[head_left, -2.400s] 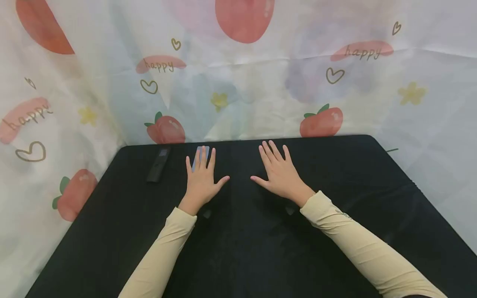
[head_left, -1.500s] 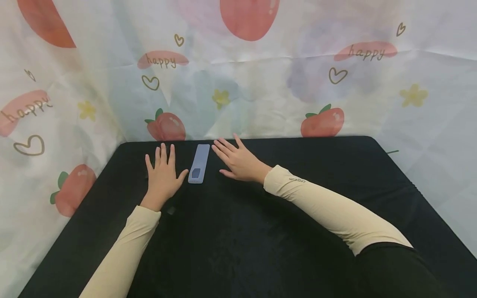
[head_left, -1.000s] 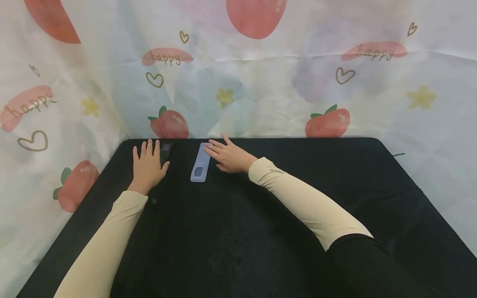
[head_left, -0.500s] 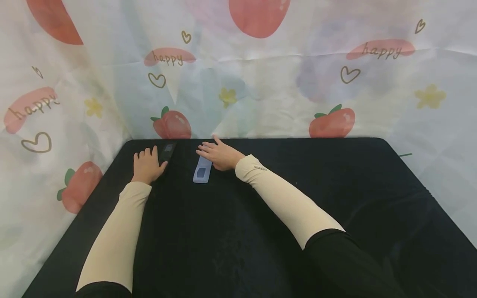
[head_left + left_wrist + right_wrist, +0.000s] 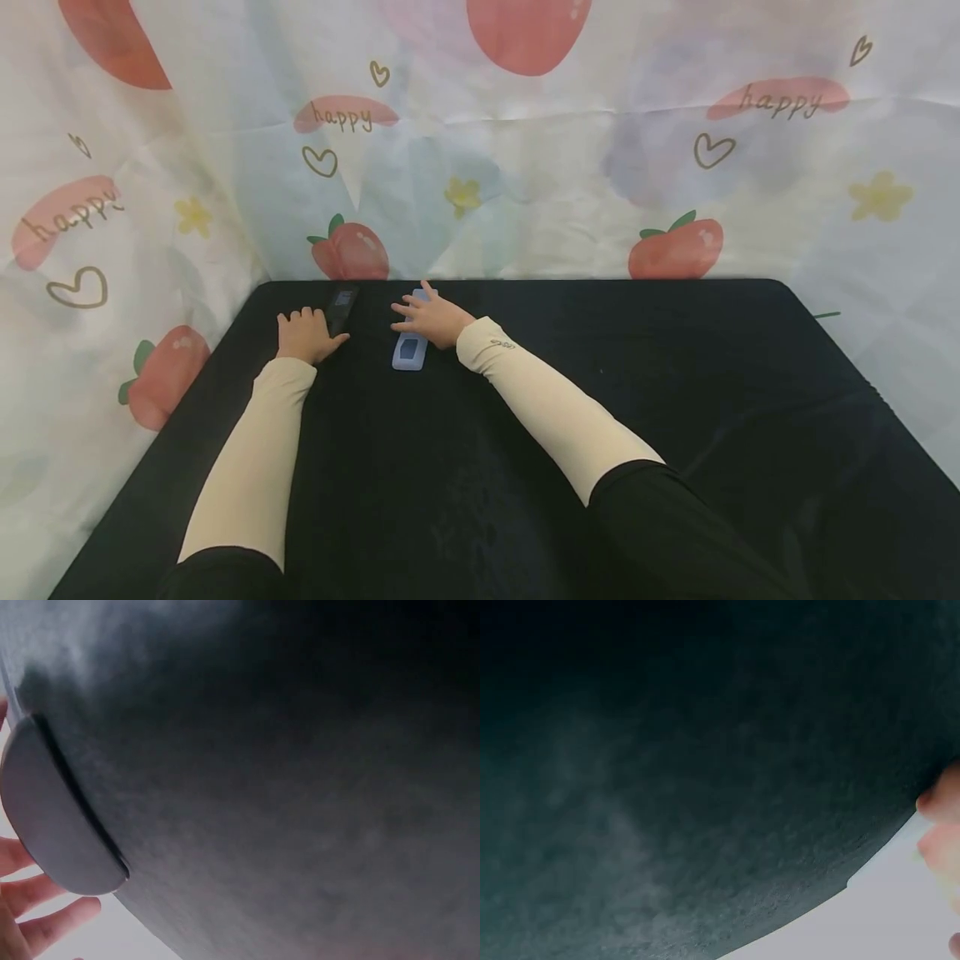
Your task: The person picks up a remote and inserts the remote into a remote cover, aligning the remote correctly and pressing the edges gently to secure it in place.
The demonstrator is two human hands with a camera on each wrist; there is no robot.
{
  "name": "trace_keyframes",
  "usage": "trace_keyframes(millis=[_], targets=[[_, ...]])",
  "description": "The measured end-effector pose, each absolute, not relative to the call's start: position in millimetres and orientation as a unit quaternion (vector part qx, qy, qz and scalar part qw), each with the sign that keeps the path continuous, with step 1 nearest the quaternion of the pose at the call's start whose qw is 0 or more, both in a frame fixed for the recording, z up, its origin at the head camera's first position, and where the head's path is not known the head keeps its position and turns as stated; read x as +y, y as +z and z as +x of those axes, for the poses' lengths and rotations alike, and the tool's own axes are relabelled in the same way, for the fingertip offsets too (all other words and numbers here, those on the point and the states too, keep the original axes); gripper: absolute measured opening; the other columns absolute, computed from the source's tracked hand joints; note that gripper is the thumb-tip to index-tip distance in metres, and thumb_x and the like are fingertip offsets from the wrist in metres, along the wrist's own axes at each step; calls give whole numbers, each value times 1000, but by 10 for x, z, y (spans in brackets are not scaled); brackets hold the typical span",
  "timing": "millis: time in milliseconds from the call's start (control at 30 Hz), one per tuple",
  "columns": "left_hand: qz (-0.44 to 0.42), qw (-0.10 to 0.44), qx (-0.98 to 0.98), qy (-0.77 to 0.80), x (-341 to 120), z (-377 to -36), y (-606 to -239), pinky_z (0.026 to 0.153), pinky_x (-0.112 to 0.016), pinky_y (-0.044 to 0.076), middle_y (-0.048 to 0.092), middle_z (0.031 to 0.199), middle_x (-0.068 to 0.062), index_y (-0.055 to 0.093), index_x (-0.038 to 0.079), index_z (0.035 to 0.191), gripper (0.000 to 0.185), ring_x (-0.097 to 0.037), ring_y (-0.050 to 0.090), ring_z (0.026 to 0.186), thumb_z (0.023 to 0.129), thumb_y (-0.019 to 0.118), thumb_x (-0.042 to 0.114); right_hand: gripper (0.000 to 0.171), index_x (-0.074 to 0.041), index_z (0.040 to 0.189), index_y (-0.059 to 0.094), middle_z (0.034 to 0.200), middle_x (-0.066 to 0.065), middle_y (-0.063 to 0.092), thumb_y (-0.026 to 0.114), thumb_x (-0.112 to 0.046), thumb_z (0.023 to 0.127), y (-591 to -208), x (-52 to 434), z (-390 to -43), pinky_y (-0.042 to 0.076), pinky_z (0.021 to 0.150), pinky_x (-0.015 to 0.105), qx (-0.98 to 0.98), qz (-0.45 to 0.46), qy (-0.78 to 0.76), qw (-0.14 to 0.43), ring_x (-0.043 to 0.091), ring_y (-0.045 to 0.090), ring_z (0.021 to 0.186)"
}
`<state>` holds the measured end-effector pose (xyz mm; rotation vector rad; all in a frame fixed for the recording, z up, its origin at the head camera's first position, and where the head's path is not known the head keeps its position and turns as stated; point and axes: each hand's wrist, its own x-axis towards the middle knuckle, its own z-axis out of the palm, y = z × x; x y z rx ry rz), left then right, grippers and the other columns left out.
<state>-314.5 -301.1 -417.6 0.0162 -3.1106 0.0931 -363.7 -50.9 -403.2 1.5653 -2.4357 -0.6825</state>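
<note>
On the black-covered table lies a black remote control (image 5: pixel 343 307) with a small screen, near the back left. My left hand (image 5: pixel 303 336) lies against its left side, thumb out to the right across its near end. In the left wrist view the remote's rounded end (image 5: pixel 56 814) shows, with fingers (image 5: pixel 56 922) beside and behind it; no firm hold is visible. My right hand (image 5: pixel 435 318) is spread over a long light-blue case (image 5: pixel 408 354) with a dark window-like patch at its near end. The hand hides its middle. In the right wrist view only fingertips (image 5: pixel 941 802) show.
The table's black cloth (image 5: pixel 480 433) reaches to the back edge, where a white curtain (image 5: pixel 525 183) printed with fruit, hearts and flowers hangs. It also runs along the left side.
Both hands have moved leftward, the left one past the light-blue case to the black remote and the right one onto the case. The left fingers have bent; both things stay in place.
</note>
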Motion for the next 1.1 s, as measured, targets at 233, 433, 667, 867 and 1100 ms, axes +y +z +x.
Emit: trace_keyframes(millis=[233, 433, 667, 867, 1100], targets=[[9, -9, -1000, 19, -2992, -3124, -4154, 103, -66, 25, 48, 122, -37, 47, -17, 123, 69, -52, 46, 116, 91, 52, 45, 52, -28, 139, 44, 155, 4, 28, 61, -20, 91, -4057, -541, -3655, 22, 112, 56, -813, 518, -251, 95, 27, 31, 141], [0, -23, -1000, -10, -3007, -3111, -4167, 98, -65, 30, 49, 118, -36, 46, -18, 121, 63, -51, 49, 111, 91, 52, 37, 46, -25, 137, 46, 152, 4, 34, 59, -19, 92, -4050, -528, -3651, 22, 112, 56, -807, 525, -254, 91, 27, 33, 140], [-34, -37, -999, -19, -3081, -3030, -4114, 94, -62, 36, 49, 117, -35, 44, -17, 121, 58, -50, 50, 109, 92, 53, 32, 50, -24, 137, 45, 146, -1, 44, 61, -19, 90, -3917, -463, -3550, 15, 114, 58, -813, 522, -255, 49, 25, 31, 141], [-42, -30, -999, 0, -3117, -3033, -4130, 89, -59, 41, 51, 113, -33, 47, -16, 117, 59, -48, 53, 104, 91, 54, 37, 56, -21, 137, 46, 136, 0, 54, 64, -14, 84, -3926, -407, -3501, 17, 114, 57, -824, 525, -213, -1, 25, 38, 136], [-18, -30, -999, 12, -3028, -3073, -4136, 87, -58, 44, 50, 114, -36, 47, -18, 117, 59, -49, 53, 105, 93, 53, 36, 55, -20, 138, 46, 142, 0, 48, 57, -9, 85, -4011, -361, -3569, 27, 110, 55, -838, 515, -183, -16, 22, 40, 135]])
